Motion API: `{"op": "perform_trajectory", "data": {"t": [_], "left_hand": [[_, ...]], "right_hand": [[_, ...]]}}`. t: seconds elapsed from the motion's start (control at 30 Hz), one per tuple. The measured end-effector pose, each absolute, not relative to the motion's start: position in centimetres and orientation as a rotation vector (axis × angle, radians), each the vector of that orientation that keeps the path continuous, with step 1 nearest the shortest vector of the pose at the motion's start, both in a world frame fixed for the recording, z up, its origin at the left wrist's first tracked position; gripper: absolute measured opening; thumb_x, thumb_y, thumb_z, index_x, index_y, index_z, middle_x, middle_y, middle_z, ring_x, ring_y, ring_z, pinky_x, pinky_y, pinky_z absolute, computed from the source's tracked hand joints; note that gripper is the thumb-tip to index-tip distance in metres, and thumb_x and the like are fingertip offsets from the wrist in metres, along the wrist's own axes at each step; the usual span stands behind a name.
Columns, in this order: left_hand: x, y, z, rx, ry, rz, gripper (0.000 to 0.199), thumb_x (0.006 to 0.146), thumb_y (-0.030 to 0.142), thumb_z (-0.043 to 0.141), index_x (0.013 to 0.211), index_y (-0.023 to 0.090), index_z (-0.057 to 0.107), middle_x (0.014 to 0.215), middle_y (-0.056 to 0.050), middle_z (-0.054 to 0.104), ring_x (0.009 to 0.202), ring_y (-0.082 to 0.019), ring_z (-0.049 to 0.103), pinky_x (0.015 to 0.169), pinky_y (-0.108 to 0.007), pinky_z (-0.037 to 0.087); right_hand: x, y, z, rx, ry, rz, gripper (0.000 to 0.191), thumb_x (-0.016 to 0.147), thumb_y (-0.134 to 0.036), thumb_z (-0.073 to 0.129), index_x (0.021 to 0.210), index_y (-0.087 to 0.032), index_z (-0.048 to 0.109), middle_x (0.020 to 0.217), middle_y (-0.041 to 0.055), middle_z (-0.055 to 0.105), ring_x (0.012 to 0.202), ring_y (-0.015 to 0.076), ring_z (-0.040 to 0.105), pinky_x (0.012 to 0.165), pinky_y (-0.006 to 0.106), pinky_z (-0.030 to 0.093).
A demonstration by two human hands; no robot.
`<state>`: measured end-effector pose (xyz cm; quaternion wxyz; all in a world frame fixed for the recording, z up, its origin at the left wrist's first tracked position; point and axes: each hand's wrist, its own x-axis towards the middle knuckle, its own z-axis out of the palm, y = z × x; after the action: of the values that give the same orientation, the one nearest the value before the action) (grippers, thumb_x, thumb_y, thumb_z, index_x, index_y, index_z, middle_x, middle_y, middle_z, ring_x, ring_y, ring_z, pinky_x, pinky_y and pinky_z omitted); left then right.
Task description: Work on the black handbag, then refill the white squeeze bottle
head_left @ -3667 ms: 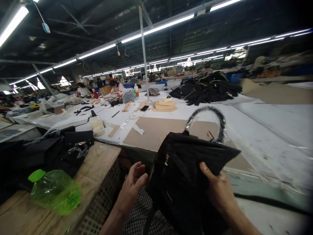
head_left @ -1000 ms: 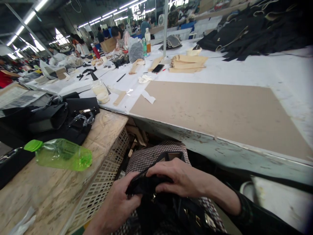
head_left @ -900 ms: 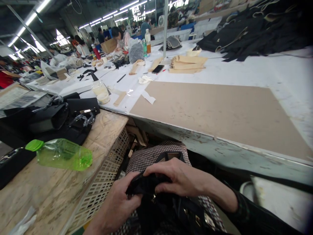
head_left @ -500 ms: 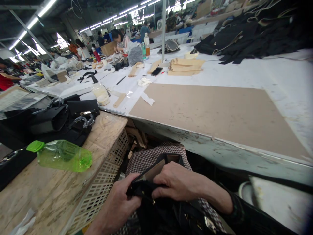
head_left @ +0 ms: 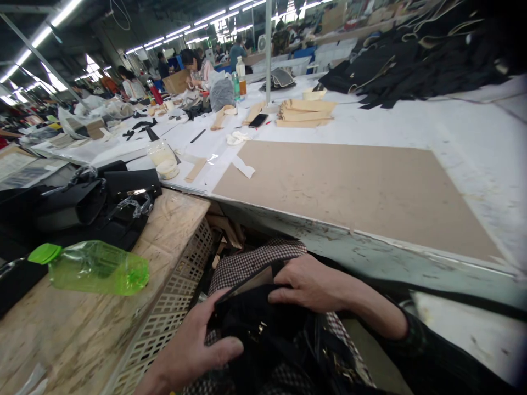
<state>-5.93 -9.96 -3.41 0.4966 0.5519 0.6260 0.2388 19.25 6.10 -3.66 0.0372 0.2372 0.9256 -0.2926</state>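
A black handbag [head_left: 263,337] with gold-coloured metal fittings and a beige lining lies on my lap, over a checked cloth [head_left: 251,263]. My left hand [head_left: 206,343] grips the bag's left side, thumb on the near face and fingers behind the edge. At the far right of the opening, my right hand [head_left: 310,282] holds the rim, with its fingers curled over into the mouth and partly hidden. The bag's mouth stands partly open between the two hands.
Left is a wooden bench [head_left: 164,230] with a green plastic bottle [head_left: 99,267] on its side and black bags [head_left: 74,206]. A plastic crate [head_left: 164,323] stands below it. Ahead, the white table holds a brown board [head_left: 346,186], a phone [head_left: 258,120] and black pieces [head_left: 395,66]. People work beyond.
My right hand has shifted right and up along the bag's rim. My left thumb has moved down the near face, and more of the bag's front and its metal fitting shows.
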Motion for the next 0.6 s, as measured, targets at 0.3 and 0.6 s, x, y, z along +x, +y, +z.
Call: {"op": "perform_trajectory", "data": {"t": [0.3,0.6], "left_hand": [[-4.2,-7.7,-2.9,1.280,1.719,0.570,0.046,0.100,0.057,0.049,0.109,0.019,0.074,0.102,-0.004,0.076,0.099,-0.023,0.066,0.090,-0.030,0.048],[-4.2,-8.2,-4.1,1.247,1.759,0.638,0.047,0.094,0.053,0.059,0.123,0.018,0.073,0.104,-0.004,0.078,0.094,-0.023,0.068,0.078,-0.027,0.052]], "right_hand": [[20.3,6.2,-4.7,1.055,2.821,-1.304,0.009,0.093,-0.030,0.072,0.086,-0.024,0.072,0.076,-0.0033,0.070,0.072,0.0159,0.063,0.065,0.026,0.039],[20.5,5.5,-6.0,1.286,3.016,-1.170,0.014,0.098,-0.024,0.065,0.085,-0.021,0.069,0.093,0.0024,0.065,0.092,0.0209,0.060,0.081,0.032,0.044]]}}
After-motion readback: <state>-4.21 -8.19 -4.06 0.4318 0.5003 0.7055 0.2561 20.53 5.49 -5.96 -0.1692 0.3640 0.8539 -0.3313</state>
